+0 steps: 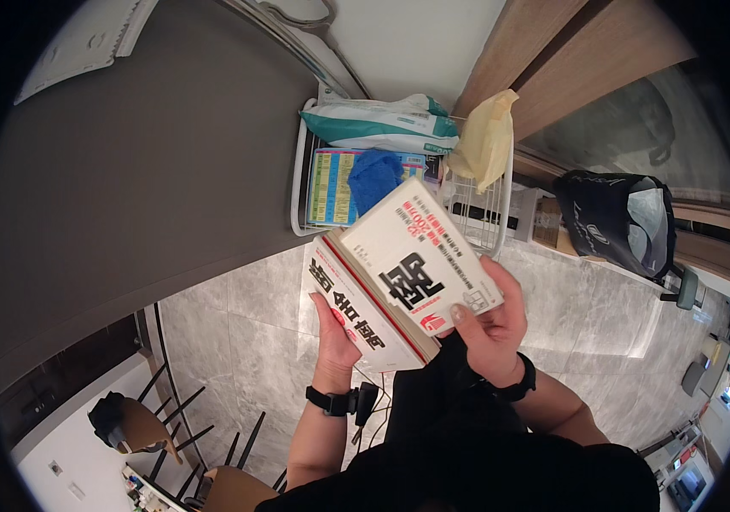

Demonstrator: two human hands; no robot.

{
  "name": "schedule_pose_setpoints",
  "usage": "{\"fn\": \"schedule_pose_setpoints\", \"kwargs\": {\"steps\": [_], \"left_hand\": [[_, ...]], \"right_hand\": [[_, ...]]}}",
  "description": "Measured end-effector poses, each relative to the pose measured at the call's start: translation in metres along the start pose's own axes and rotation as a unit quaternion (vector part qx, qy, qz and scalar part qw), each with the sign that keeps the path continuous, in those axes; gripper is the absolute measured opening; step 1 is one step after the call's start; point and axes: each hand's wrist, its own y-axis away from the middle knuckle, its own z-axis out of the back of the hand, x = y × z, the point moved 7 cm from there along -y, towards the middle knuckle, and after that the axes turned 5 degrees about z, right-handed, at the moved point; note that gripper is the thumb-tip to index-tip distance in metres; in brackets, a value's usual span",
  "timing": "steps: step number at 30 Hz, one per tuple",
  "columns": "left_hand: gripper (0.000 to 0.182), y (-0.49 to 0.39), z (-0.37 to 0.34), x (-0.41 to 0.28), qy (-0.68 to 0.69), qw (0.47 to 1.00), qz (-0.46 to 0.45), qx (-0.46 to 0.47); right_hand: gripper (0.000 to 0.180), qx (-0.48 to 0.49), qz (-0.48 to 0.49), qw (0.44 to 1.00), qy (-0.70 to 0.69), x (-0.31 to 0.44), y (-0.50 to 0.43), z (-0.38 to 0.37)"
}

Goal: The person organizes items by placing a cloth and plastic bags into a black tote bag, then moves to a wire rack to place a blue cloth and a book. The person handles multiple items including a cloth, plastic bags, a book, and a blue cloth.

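Observation:
My left hand (337,336) grips the lower left edge of a white-covered book (365,320) with bold black characters and a red line along its side. In my right hand (496,326) is a second white book-like piece (422,256), thumb on its front and fingers behind. It bears large black characters and red print, and lies tilted against the first one. Whether the two are separate books or parts of one set, I cannot tell. Just beyond them stands a white wire basket (298,185), partly covered by the upper piece.
The basket holds a green-and-white plastic package (378,125), a blue cloth (374,176), a printed colour chart (330,185) and a pale yellow bag (483,141). A wide grey panel (135,179) flanks it. To the right sits a dark bag (611,224); chairs (141,422) stand lower left.

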Motion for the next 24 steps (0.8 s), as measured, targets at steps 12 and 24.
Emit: {"fn": "schedule_pose_setpoints", "kwargs": {"steps": [12,24], "left_hand": [[0.077,0.003,-0.007,-0.002,0.027,0.999,-0.005,0.027],[0.074,-0.007,-0.003,-0.013,0.008,1.0,-0.029,0.007]], "right_hand": [[0.027,-0.101,-0.07,0.988,0.09,-0.003,-0.008,0.012],[0.01,0.065,-0.183,0.97,0.146,-0.013,-0.027,0.007]]}}
